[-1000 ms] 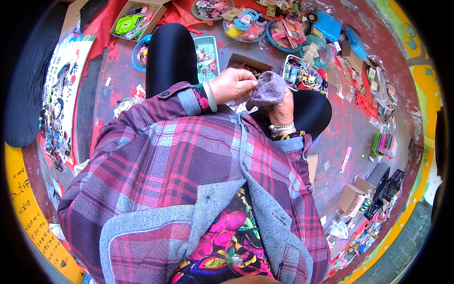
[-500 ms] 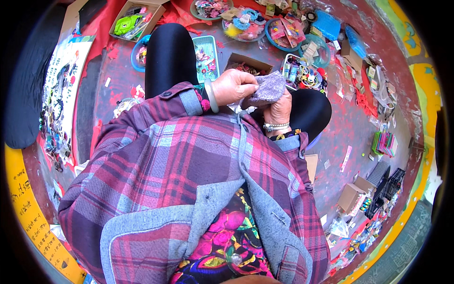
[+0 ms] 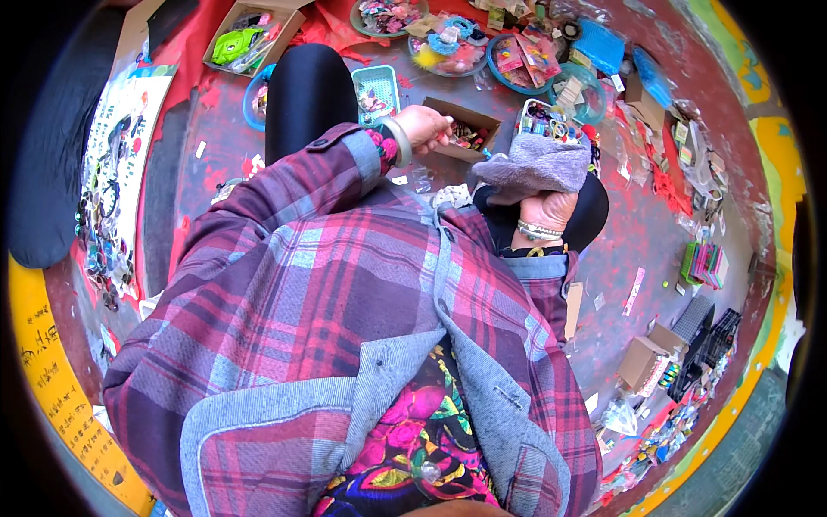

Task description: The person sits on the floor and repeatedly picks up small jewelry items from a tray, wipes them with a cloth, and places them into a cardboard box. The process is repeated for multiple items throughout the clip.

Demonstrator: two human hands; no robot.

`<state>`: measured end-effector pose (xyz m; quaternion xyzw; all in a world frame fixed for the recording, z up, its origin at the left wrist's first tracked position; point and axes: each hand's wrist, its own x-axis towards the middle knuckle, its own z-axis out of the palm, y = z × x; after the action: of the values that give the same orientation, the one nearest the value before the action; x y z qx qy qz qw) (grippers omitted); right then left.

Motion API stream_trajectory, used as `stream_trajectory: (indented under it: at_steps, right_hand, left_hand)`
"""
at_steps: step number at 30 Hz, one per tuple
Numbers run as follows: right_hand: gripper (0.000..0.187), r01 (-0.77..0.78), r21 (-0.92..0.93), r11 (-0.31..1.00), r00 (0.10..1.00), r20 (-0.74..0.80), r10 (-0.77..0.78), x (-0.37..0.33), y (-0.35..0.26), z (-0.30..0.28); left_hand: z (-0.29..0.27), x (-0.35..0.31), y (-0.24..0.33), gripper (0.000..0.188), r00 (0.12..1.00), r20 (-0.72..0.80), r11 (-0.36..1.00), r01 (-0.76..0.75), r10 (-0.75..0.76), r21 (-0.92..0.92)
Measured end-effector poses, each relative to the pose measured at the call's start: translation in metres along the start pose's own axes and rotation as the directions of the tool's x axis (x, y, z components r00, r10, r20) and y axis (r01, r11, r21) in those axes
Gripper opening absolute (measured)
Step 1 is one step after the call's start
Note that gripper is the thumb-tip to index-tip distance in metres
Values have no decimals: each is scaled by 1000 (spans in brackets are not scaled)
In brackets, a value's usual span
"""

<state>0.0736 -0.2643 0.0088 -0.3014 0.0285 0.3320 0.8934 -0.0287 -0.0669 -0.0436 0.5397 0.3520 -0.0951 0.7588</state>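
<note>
My right hand (image 3: 551,211) is closed on the lower edge of a fuzzy grey-purple cloth piece (image 3: 547,162), which spreads above the fingers and covers part of them. A darker fold of the cloth hangs on its left side. My left hand (image 3: 422,129) is apart from the cloth, to its left, with thumb and fingers pinched together. Whatever is between those fingertips is too small to name. They are beside the left edge of an open cardboard box (image 3: 484,121) that has small colourful pieces in it.
Ahead lie a green basket (image 3: 395,93), round tubs of small goods such as a blue-rimmed one (image 3: 491,65), and a white tray (image 3: 520,110) of hair ties, partly behind the cloth. At left is a white board (image 3: 142,112) with accessories; at right, a small carton (image 3: 639,366).
My left hand has come off the cloth and moved left and up, toward the cardboard box. My right hand has carried the cloth right and slightly down, and more of its surface shows.
</note>
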Motion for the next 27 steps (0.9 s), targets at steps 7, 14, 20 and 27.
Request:
stream_trajectory:
  at_steps: [7, 14, 20, 27]
  right_hand:
    - [30, -59, -3, 998, 998, 12, 59, 2, 0, -14]
    - [29, -90, 8, 996, 996, 18, 90, 4, 4, -14]
    - [30, -100, -28, 995, 995, 11, 100, 2, 6, -12]
    - [33, -97, -253, 963, 975, 169, 143, -4, 8, 9]
  left_hand:
    - [0, 16, 5, 28, 990, 137, 896, 99, -42, -432]
    - [-4, -15, 23, 35, 865, 443, 818, 70, 235, -571]
    - [4, -38, 27, 19, 845, 475, 871, 23, 245, -491]
    - [7, -53, 31, 15, 726, 673, 784, 332, 143, -525]
